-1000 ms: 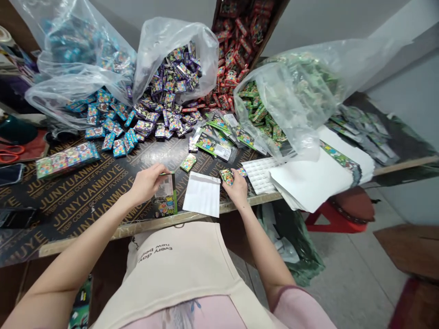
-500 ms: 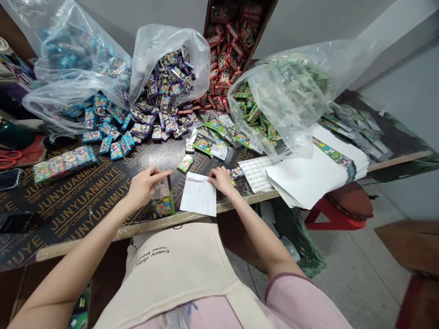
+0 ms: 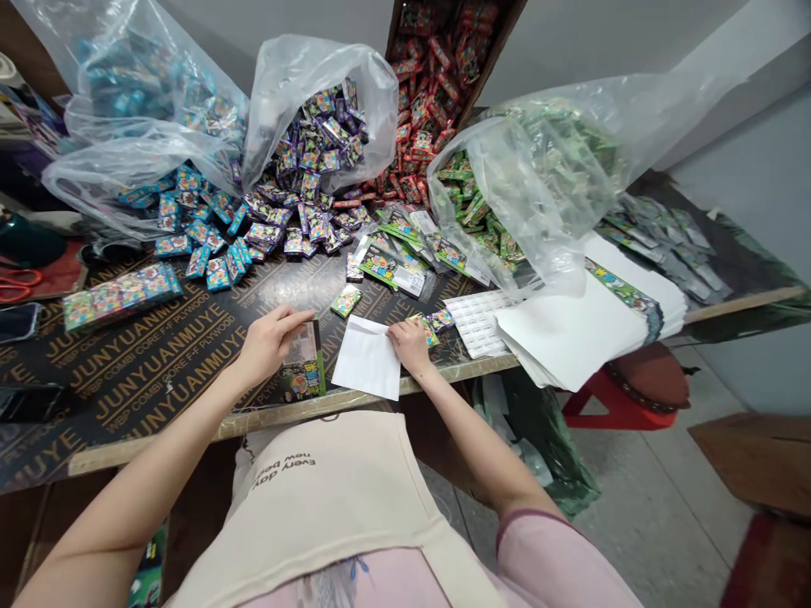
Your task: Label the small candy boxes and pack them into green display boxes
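In the head view, my left hand (image 3: 272, 344) is closed at the upper left of a flat printed packet (image 3: 305, 371) with a green edge, its index finger stretched along the top. The palm hides part of the packet. My right hand (image 3: 410, 344) pinches the upper right edge of a white folded paper (image 3: 366, 359), which lies at the table's front edge with a crease near its top. A small green box (image 3: 345, 301) lies just beyond the paper. Beside my right fingers are a purple box (image 3: 442, 320) and another green one, partly covered by the hand.
Small boxes spill from clear bags: blue (image 3: 219, 272), purple (image 3: 310, 186) and green (image 3: 465, 190); red ones (image 3: 418, 127) come from a carton. Printed packets (image 3: 393, 268) lie mid-table. A sticker sheet (image 3: 478, 323) and white cards (image 3: 548, 338) are at right, a box row (image 3: 123, 297) at left.
The view has shifted slightly. My right fingers have moved a little along the paper's edge, and more of the green box beside them shows. My left hand stays at the packet.
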Demonstrator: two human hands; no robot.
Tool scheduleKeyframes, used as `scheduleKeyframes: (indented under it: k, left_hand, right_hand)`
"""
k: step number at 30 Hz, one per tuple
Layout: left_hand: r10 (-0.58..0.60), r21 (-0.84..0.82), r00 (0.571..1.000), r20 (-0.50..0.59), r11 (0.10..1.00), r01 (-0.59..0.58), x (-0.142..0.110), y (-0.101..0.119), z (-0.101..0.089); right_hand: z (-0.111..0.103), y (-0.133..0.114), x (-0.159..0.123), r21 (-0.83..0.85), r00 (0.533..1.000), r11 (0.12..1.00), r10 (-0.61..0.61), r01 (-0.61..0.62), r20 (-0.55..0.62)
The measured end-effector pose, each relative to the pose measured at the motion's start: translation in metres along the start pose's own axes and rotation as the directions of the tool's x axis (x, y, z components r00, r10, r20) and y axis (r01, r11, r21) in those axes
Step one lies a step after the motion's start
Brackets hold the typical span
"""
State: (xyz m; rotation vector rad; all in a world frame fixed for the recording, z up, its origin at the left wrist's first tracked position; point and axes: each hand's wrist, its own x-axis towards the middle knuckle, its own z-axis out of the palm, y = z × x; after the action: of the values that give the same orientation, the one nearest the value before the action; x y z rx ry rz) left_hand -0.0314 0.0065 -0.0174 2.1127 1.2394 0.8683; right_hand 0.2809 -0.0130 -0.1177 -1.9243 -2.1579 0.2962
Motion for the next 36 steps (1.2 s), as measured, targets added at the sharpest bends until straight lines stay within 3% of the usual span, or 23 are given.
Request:
scheduleKeyframes:
  k: [3, 6, 9, 11, 13, 15, 17, 19, 24, 26, 28, 31, 33, 34, 36]
  left_hand:
    - [-0.157, -0.24, 0.983, -0.093, 0.962, 0.131, 0.0, 0.004, 0.002]
    - [-0.242, -0.389, 0.966, -0.092, 0.902, 0.189, 0.001, 0.01, -0.001]
    - [-0.196, -0.381, 0.976, -0.094, 0.913, 0.146, 0.001, 0.017, -0.009]
    - [-0.138, -0.309, 0.985, -0.1, 0.946, 0.101, -0.001, 0.02, -0.015]
    - [-0.119, -0.233, 0.988, -0.096, 0.968, 0.094, -0.003, 0.02, -0.018]
    - [-0.168, -0.213, 0.98, -0.104, 0.967, 0.143, -0.006, 0.017, -0.018]
    - [-0.223, -0.247, 0.967, -0.125, 0.951, 0.187, -0.008, 0.012, -0.017]
    - [-0.235, -0.292, 0.963, -0.133, 0.938, 0.189, -0.01, 0.008, -0.017]
    - [-0.205, -0.295, 0.967, -0.153, 0.943, 0.153, -0.014, 0.006, -0.018]
    - [-0.213, -0.265, 0.962, -0.171, 0.95, 0.163, -0.014, 0.007, -0.016]
    - [-0.234, -0.24, 0.953, -0.19, 0.953, 0.186, -0.013, 0.009, -0.012]
    - [-0.223, -0.242, 0.949, -0.224, 0.956, 0.167, -0.013, 0.01, -0.007]
    - [-0.14, -0.209, 0.967, -0.212, 0.973, 0.095, -0.016, 0.005, -0.009]
    - [-0.09, -0.169, 0.978, -0.189, 0.984, 0.057, -0.018, 0.0, -0.013]
    - [-0.039, -0.041, 0.991, -0.129, 0.999, 0.034, -0.024, -0.016, -0.025]
  right_hand:
    - [-0.003, 0.0, -0.001, 0.019, 1.0, 1.0, -0.006, 0.006, 0.011]
    - [-0.02, -0.005, 0.01, 0.071, 1.0, 0.997, 0.018, -0.019, 0.019]
    - [-0.052, -0.032, 0.034, 0.329, 0.999, 0.944, -0.02, 0.007, 0.036]
    - [-0.075, -0.065, 0.052, 0.582, 0.983, 0.809, -0.161, 0.079, 0.09]
    - [-0.094, -0.104, 0.068, 0.757, 0.915, 0.645, -0.361, 0.105, 0.181]
    - [-0.104, -0.139, 0.081, 0.823, 0.805, 0.561, -0.526, 0.086, 0.274]
    - [-0.105, -0.164, 0.092, 0.81, 0.7, 0.58, -0.614, 0.085, 0.365]
    - [-0.102, -0.177, 0.1, 0.761, 0.637, 0.638, -0.636, 0.118, 0.435]
    - [-0.095, -0.183, 0.112, 0.677, 0.598, 0.699, -0.651, 0.23, 0.468]
    - [-0.092, -0.184, 0.112, 0.665, 0.604, 0.704, -0.649, 0.248, 0.462]
    - [-0.086, -0.186, 0.11, 0.674, 0.642, 0.707, -0.621, 0.213, 0.449]
    - [-0.073, -0.184, 0.104, 0.759, 0.742, 0.651, -0.497, -0.023, 0.449]
    - [-0.067, -0.168, 0.102, 0.79, 0.81, 0.587, -0.368, -0.178, 0.456]
    - [-0.065, -0.153, 0.1, 0.786, 0.852, 0.587, -0.298, -0.192, 0.43]
    - [-0.066, -0.113, 0.094, 0.691, 0.951, 0.718, -0.148, -0.084, 0.27]
